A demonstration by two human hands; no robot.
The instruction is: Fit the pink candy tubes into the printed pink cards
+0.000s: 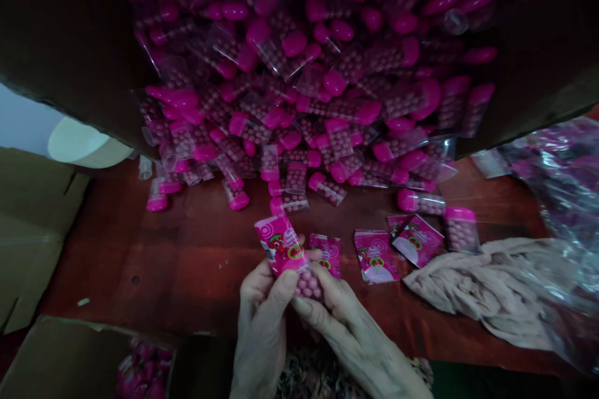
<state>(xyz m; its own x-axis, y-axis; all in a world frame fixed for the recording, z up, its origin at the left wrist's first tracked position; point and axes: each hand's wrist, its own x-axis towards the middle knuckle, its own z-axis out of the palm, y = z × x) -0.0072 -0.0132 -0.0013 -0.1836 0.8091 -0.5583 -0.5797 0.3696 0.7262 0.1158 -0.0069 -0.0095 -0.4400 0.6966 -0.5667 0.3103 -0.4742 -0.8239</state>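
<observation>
Left hand [262, 308] and right hand [349, 330] together, clamped on pink sachet [279, 244], candy tube [309, 283] at its 5 o'clock end; long axis 11-to-5 o'clock, sachet nearer left hand. Tube pile [299, 112] at 12 o'clock; flat sachets [377, 255] at 2 o'clock.

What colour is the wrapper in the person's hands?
The wrapper is bright pink with white swirl rings, shown best in the head view.

Magenta caps [406, 200], clear tubes [430, 204], pale pink candy balls [309, 283], hot-pink wrapper [281, 244] with white swirls and red cartoon print, dark red table [187, 249], beige cloth [486, 287]
</observation>
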